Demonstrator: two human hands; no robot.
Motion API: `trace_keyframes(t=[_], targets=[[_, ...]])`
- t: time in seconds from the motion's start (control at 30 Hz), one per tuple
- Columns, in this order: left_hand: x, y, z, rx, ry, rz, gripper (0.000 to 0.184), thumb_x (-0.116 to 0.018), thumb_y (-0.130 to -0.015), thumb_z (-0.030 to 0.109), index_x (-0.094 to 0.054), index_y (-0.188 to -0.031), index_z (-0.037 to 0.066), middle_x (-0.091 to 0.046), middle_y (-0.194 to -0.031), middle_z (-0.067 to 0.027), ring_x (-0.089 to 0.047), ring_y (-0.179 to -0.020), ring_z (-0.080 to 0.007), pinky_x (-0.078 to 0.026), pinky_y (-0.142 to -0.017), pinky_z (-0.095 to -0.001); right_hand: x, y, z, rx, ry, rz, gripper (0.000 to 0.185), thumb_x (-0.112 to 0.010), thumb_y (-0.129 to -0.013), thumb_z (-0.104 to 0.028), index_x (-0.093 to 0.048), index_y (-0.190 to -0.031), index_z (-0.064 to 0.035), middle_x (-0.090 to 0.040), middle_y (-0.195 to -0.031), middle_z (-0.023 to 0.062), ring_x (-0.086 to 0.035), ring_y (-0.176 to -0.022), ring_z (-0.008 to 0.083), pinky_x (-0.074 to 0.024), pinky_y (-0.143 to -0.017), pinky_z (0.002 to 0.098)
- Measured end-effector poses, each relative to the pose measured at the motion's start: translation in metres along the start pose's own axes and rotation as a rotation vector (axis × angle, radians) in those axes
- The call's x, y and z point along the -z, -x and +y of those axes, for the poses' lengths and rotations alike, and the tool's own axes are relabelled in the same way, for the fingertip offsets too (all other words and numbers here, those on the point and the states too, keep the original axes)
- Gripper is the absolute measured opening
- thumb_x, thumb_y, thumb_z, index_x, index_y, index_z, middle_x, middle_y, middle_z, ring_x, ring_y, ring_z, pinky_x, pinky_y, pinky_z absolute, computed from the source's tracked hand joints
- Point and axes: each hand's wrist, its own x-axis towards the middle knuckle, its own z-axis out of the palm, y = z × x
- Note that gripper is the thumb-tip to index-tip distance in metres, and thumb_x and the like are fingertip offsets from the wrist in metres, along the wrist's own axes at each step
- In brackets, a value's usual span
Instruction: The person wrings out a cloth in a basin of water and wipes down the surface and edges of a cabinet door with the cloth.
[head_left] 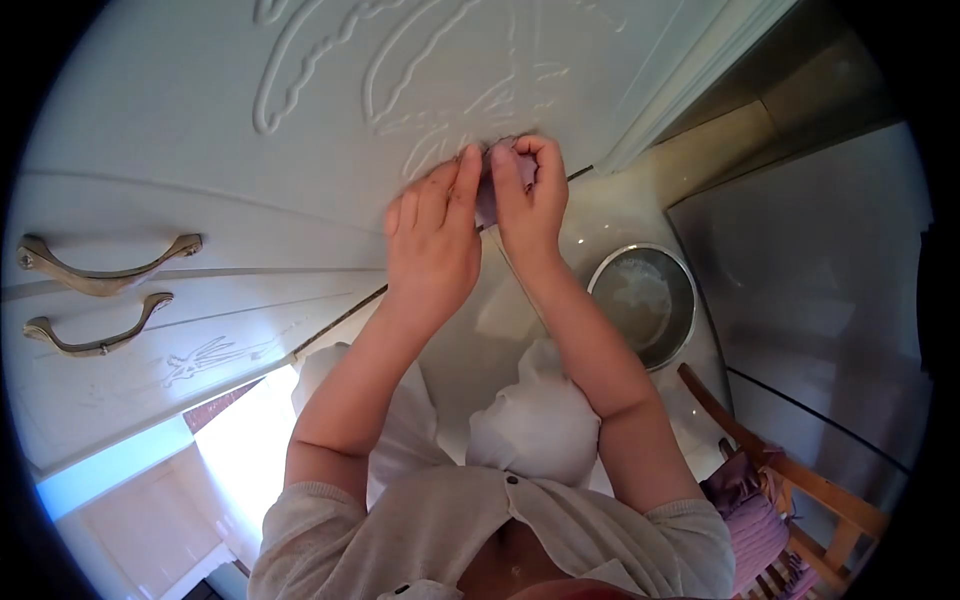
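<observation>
A small mauve cloth is against the lower part of a white cabinet door with raised moulded lines. My right hand is closed around the cloth, thumb towards the left and fingers curled at its right side. My left hand rests just beside it, palm to the door, with its fingers stretched out and pointing up. The left fingertips lie close to the cloth's left edge; whether they press on it is hidden.
A round metal basin with cloudy, sudsy water stands on the shiny floor to the right. Beyond it is a grey panel. A wooden chair with a purple cushion is at lower right. Metal drawer handles stick out at left.
</observation>
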Motion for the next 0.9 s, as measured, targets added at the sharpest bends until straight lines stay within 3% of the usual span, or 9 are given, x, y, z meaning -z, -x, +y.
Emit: trace_keyframes(t=[0.07,0.1,0.2,0.27,0.4,0.47,0.6,0.9], targets=[[-0.003,0.001,-0.003,-0.017,-0.010,0.005,0.074,-0.060,-0.074,-0.003,-0.040,-0.144,0.006,-0.050,-0.128,-0.0106,-0.049,-0.109,-0.0281,-0.036,-0.093,-0.0402,0.002,-0.004,0.005,-0.300,-0.167,0.015,0.019,-0.070,-0.083,-0.012,-0.056,-0.092,-0.0026,-0.057,-0.091,0.0086,-0.055,-0.084,0.0210,-0.0458,-0.078,0.0328],[-0.004,0.001,-0.004,-0.033,-0.019,0.013,0.074,-0.060,-0.074,-0.003,-0.039,-0.144,0.006,-0.050,-0.128,-0.0107,-0.049,-0.109,-0.0284,-0.036,-0.093,-0.0403,0.002,-0.004,0.005,-0.299,-0.167,0.016,0.019,-0.070,-0.083,-0.012,-0.056,-0.092,-0.0026,-0.057,-0.091,0.0086,-0.055,-0.084,0.0210,-0.0458,-0.078,0.0328],[-0.005,0.002,-0.006,-0.046,-0.016,0.015,0.075,-0.060,-0.073,-0.002,-0.038,-0.145,0.005,-0.049,-0.129,-0.0107,-0.049,-0.110,-0.0285,-0.036,-0.093,-0.0404,0.005,0.001,0.004,-0.112,-0.087,0.112,0.015,-0.070,-0.082,-0.008,-0.060,-0.091,-0.0028,-0.058,-0.091,0.0071,-0.055,-0.084,0.0195,-0.0459,-0.076,0.0318],[-0.006,0.002,-0.006,-0.043,-0.009,0.014,0.075,-0.060,-0.074,-0.002,-0.038,-0.145,0.005,-0.049,-0.129,-0.0107,-0.049,-0.110,-0.0285,-0.036,-0.093,-0.0405,0.009,0.003,0.002,0.364,0.110,0.097,0.021,-0.071,-0.081,-0.002,-0.066,-0.101,-0.0050,-0.057,-0.090,0.0055,-0.054,-0.078,0.0167,-0.0459,-0.068,0.0289],[-0.006,0.002,-0.005,-0.046,-0.016,0.024,0.075,-0.060,-0.074,-0.001,-0.037,-0.146,0.005,-0.049,-0.130,-0.0107,-0.049,-0.111,-0.0285,-0.036,-0.094,-0.0406,0.005,0.010,0.005,0.328,0.104,0.035,0.032,-0.070,-0.079,0.004,-0.070,-0.108,-0.0084,-0.057,-0.088,0.0043,-0.053,-0.070,0.0143,-0.0446,-0.060,0.0263],[-0.005,0.002,-0.005,-0.043,-0.014,0.016,0.075,-0.060,-0.074,-0.001,-0.037,-0.146,0.005,-0.049,-0.130,-0.0108,-0.049,-0.112,-0.0284,-0.036,-0.094,-0.0404,0.003,0.005,0.006,0.408,0.138,0.051,0.035,-0.071,-0.078,0.005,-0.071,-0.110,-0.0103,-0.055,-0.086,0.0042,-0.052,-0.065,0.0132,-0.0442,-0.057,0.0255],[-0.003,0.004,-0.005,-0.039,-0.024,-0.001,0.075,-0.060,-0.075,-0.001,-0.036,-0.146,0.006,-0.049,-0.130,-0.0112,-0.049,-0.113,-0.0284,-0.036,-0.095,-0.0403,0.006,0.008,0.016,0.329,0.139,0.036,0.033,-0.071,-0.078,0.005,-0.071,-0.108,-0.0100,-0.055,-0.086,0.0044,-0.052,-0.065,0.0138,-0.0451,-0.058,0.0258],[-0.005,0.003,-0.005,-0.036,-0.029,-0.002,0.074,-0.060,-0.075,0.000,-0.037,-0.145,0.006,-0.049,-0.129,-0.0113,-0.049,-0.112,-0.0288,-0.036,-0.095,-0.0408,0.005,0.005,0.015,0.435,0.160,0.064,0.034,-0.071,-0.076,0.006,-0.072,-0.106,-0.0100,-0.055,-0.085,0.0044,-0.054,-0.065,0.0147,-0.0461,-0.057,0.0266]])
